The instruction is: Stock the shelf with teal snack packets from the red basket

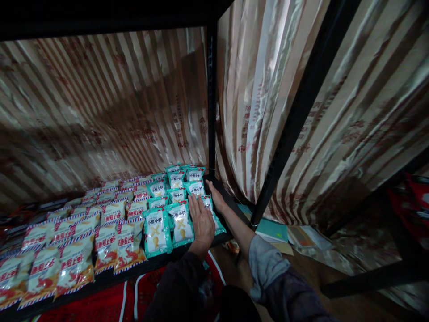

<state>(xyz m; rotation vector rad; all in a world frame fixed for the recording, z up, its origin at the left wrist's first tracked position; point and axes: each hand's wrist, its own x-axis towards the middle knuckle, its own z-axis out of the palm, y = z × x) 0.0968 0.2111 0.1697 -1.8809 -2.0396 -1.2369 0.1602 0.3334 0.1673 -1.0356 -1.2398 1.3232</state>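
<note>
Rows of teal and white snack bags [157,230] stand on the right end of a dark shelf. My left hand [202,219] lies flat against the rightmost front bags, fingers stretched out and pointing to the back. Along the right side of the same bags, my right hand [216,197] is held on edge with its fingers straight, close to the shelf's side. Neither hand is wrapped round a bag. Part of the rightmost teal bag [217,223] is hidden behind my left hand. To the left stand several rows of orange and white snack bags [76,264] with red lettering.
A black upright post [212,98] rises at the shelf's back corner, and another post [295,112] slants at the right. Striped curtains [100,107] hang behind. Below the shelf are red baskets [150,286]. Green booklets [273,230] lie at the lower right.
</note>
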